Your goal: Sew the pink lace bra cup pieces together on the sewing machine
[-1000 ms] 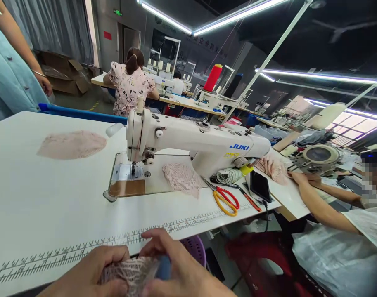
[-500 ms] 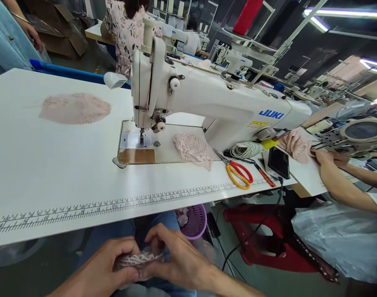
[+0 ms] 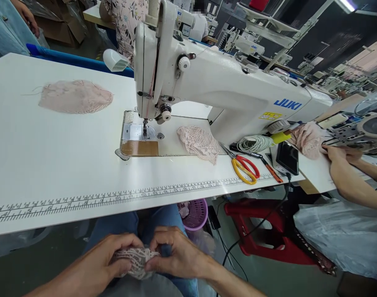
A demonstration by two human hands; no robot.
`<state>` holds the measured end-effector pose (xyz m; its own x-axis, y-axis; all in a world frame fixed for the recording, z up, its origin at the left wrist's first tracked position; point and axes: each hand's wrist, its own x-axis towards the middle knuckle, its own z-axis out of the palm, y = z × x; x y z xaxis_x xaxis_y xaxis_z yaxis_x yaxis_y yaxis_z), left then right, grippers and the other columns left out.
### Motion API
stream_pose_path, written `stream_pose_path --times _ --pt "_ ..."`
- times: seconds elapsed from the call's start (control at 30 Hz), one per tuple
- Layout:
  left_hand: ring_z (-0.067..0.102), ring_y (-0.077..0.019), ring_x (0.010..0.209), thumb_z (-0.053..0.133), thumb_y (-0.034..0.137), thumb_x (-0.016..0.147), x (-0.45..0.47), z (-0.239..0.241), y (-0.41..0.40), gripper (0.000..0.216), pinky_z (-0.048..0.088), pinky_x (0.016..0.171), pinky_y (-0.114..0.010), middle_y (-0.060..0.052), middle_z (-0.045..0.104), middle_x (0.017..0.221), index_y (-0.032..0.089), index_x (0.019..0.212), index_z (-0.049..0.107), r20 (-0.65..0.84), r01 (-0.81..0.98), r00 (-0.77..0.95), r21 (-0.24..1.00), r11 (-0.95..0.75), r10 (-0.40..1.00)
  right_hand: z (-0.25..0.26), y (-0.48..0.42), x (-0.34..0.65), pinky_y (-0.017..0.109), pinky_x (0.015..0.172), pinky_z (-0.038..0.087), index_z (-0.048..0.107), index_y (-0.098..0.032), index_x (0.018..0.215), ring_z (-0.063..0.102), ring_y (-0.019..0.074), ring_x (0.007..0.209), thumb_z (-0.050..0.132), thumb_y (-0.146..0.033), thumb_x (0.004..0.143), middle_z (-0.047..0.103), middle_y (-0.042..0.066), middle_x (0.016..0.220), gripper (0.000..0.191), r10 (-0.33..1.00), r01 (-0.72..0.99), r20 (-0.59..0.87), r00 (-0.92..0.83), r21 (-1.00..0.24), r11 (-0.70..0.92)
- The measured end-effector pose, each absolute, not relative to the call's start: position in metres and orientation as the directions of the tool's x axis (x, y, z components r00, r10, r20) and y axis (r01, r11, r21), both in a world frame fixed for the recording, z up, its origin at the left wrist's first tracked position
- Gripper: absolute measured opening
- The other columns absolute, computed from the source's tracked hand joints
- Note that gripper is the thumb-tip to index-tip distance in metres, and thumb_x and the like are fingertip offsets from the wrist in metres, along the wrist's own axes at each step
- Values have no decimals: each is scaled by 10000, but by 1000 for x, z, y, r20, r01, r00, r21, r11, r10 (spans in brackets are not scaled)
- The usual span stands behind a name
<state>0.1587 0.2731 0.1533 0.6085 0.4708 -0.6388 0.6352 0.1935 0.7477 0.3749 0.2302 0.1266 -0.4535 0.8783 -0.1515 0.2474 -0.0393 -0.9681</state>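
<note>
Over my lap, my left hand (image 3: 114,258) grips one side of a bunched piece of pale lace fabric (image 3: 138,262). My right hand (image 3: 176,253) pinches its other edge between thumb and fingers. Part of the lace is hidden inside the left hand. Beyond the table edge stands a white sewing machine (image 3: 238,82). A pale pink lace piece (image 3: 200,142) lies on its bed, right of the presser foot (image 3: 145,128). Another flat pink lace piece (image 3: 76,97) rests on the table to the left.
Scissors (image 3: 242,165), a coil of pale cord (image 3: 254,143) and a phone (image 3: 287,157) lie on the right of the table (image 3: 67,165). Below are a purple basket (image 3: 197,214) and a red stool (image 3: 269,239). A co-worker's arms (image 3: 346,165) work at the right.
My hands have shifted slightly and spread the lace, so more of it shows between them. The camera view has tilted, and the machine appears larger and higher.
</note>
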Motion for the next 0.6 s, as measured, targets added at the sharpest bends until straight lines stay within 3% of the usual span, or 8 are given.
stream_pose_path --times 0.07,0.13,0.23,0.3,0.43,0.53,0.6 --pt "551 -250 982 534 294 696 161 154 273 325 419 798 -271 -4 650 990 264 991 666 -633 637 604 749 184 484 127 232 374 233 642 409 591 -172 708 544 131 719 685 -572 784 555 4 785 418 882 236 -127 -454 -972 -19" --pt "555 -231 873 584 284 652 166 151 271 273 407 711 -250 7 637 890 239 910 660 -629 627 601 754 197 494 127 233 373 238 645 395 549 -176 680 538 130 718 635 -574 826 556 4 779 432 876 257 -139 -462 -966 -18" --pt "509 -179 697 584 277 665 172 142 267 96 341 597 -231 34 543 686 198 721 595 -602 571 592 782 249 535 126 231 373 238 560 322 468 -179 585 440 97 554 576 -614 855 459 -45 578 523 864 347 -219 -452 -936 -56" --pt "487 -166 671 567 295 709 174 137 266 117 323 590 -233 39 499 641 190 660 564 -574 536 598 805 254 559 127 231 374 238 549 305 477 -179 582 416 94 530 574 -658 834 431 -56 535 550 864 386 -258 -432 -919 -82" --pt "503 -153 692 563 259 749 167 136 268 135 339 634 -232 42 524 673 190 634 575 -514 490 630 845 216 582 133 233 375 239 657 408 616 -202 940 549 147 740 562 -677 830 613 7 823 490 846 309 -215 -487 -949 -63" --pt "508 -126 666 592 200 761 154 137 272 149 341 629 -213 50 529 671 197 612 587 -419 410 679 898 161 603 131 234 371 251 708 456 609 -175 1059 588 151 796 379 -479 988 637 51 906 388 816 183 -140 -560 -982 -43" --pt "518 -112 645 594 187 797 143 138 273 177 355 607 -195 48 547 681 211 624 618 -302 296 718 948 119 626 128 232 365 263 755 473 616 -156 1068 608 157 849 344 -274 989 649 72 946 306 830 186 -105 -547 -982 -2"
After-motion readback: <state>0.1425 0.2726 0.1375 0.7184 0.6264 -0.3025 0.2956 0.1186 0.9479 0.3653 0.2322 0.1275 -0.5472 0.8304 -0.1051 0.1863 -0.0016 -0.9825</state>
